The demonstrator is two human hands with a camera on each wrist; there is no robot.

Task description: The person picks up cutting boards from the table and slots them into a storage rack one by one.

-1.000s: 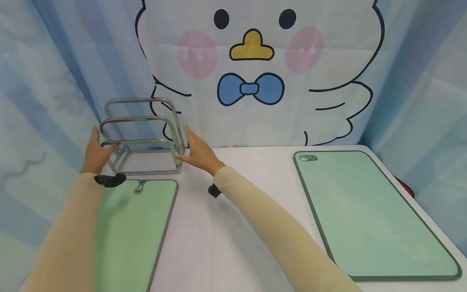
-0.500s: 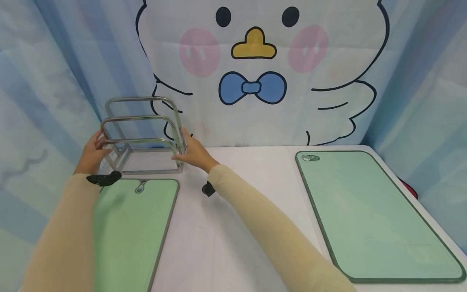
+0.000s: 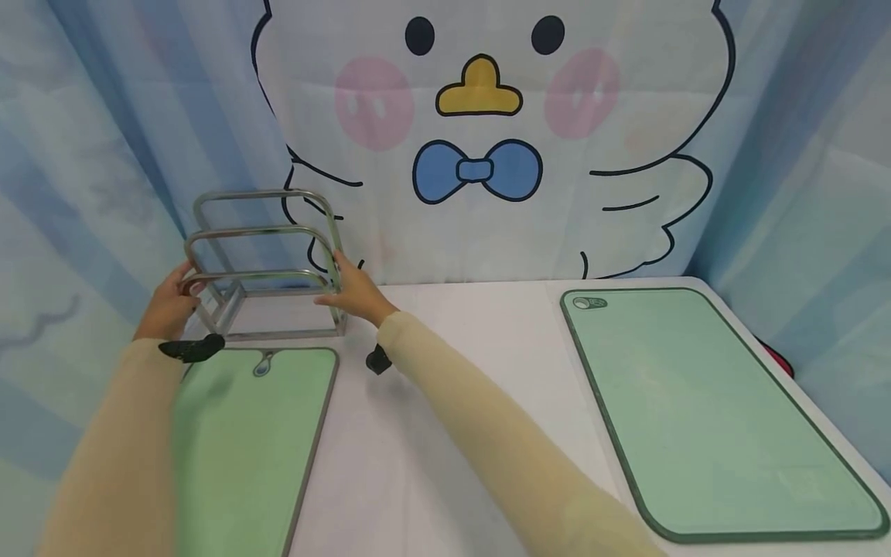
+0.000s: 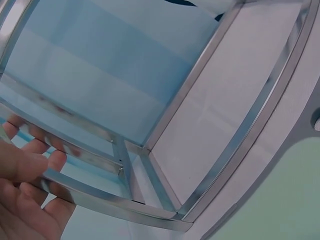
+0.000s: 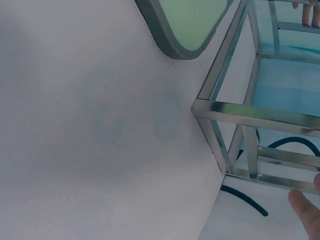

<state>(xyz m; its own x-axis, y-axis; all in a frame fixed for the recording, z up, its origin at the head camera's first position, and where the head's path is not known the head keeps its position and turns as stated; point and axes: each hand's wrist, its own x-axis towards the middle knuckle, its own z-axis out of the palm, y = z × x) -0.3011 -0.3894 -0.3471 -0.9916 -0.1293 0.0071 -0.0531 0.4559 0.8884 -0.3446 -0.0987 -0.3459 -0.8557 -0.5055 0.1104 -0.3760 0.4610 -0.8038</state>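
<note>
The left hand (image 3: 169,303) grips the left end of the metal rack (image 3: 264,263), fingers curled round its frame. The right hand (image 3: 353,292) touches its right end, fingers relaxed. The rack stands between them on the worktop (image 3: 452,371).

I wear long beige sleeves on both my arms; they are tight and reach to the wrists. My left hand (image 3: 165,305) and my right hand (image 3: 353,294) are bare, without gloves or rings. On each wrist there is a small black device, fixed at the sleeve's end.
</note>
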